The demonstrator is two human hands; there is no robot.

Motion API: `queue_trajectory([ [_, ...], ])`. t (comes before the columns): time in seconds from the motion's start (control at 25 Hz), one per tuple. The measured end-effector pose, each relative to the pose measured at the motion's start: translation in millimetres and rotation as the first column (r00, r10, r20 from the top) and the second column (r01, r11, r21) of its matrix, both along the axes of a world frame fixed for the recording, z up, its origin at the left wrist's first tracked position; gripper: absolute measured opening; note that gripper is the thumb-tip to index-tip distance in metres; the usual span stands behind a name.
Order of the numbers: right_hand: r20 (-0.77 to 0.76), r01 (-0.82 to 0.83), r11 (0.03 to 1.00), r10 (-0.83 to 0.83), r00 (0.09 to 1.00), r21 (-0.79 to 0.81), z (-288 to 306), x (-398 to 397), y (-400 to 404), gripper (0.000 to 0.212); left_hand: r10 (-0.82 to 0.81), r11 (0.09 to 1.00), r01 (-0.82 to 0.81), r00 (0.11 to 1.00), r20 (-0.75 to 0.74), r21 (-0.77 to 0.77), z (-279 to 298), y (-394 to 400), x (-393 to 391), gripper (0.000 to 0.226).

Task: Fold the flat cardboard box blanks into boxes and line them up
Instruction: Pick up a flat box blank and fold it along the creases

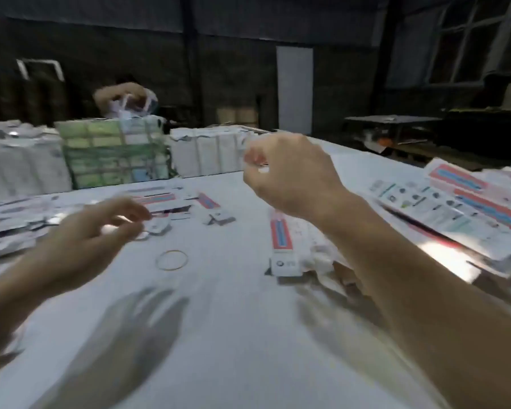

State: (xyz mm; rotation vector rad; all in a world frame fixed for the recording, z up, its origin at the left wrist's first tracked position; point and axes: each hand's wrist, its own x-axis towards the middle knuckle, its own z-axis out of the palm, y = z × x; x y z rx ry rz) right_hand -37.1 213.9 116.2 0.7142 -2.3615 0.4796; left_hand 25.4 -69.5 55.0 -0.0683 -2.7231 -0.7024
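Blurred by motion, my left hand hovers above the white table with fingers loosely curved and nothing in it. Raised higher at centre right, my right hand has its fingers curled inward; whether it holds anything I cannot tell. A folded long box with a red and blue stripe lies on the table below my right forearm. Flat box blanks lie scattered beyond my left hand. A stack of printed flat blanks lies to the right.
A rubber band lies on the table between my hands. Bundled stacks of white and green cartons stand along the far edge. Another person's hand works behind them. Loose papers pile up at the left.
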Motion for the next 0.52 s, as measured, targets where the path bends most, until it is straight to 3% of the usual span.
queue_trajectory([
  [0.04,0.032,-0.108,0.994,0.109,0.994,-0.024,-1,15,-26,0.026,0.077,0.996,-0.079,0.996,-0.04,-0.043,-2,-4,16,0.019],
  [0.12,0.103,-0.289,0.956,0.293,0.951,-0.052,-8,45,-77,0.022,0.319,0.931,-0.288,0.941,0.117,-0.223,-7,-21,45,0.026],
  [0.24,0.175,-0.447,0.889,0.457,0.872,-0.097,-26,80,-129,0.014,0.632,0.758,-0.471,0.701,0.331,-0.45,-22,-58,80,0.048],
  [0.36,0.204,-0.536,0.841,0.539,0.817,-0.076,-44,98,-162,0.014,0.82,0.567,-0.678,0.519,0.241,-0.468,-18,-97,120,0.058],
  [0.52,0.24,-0.579,0.813,0.575,0.782,-0.063,-56,96,-179,0.011,0.903,0.413,-0.792,0.294,0.313,-0.449,-2,-142,151,0.061],
])
